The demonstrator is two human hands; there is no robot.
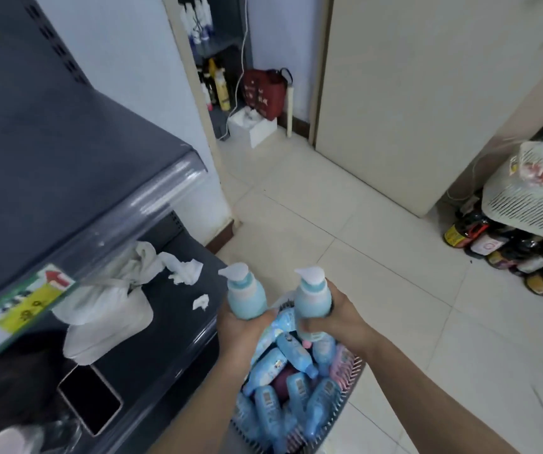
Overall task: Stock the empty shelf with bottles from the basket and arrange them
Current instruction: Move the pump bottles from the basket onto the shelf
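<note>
Basket (348, 376) right below our arms, heaped with blue bottles (273, 365) lying jumbled. We have the left grip (240, 319) curled round the left pump bottle (246, 298), the right grip (338, 319) wrapped round the right pump bottle (312, 301), both upright, just above the basket. At our left stands the dark shelf (67, 158).

Holds both forearms forward, close together; grips left bottle (246, 298) in left hand (239, 320), right bottle (312, 299) in right hand (337, 317).
</note>
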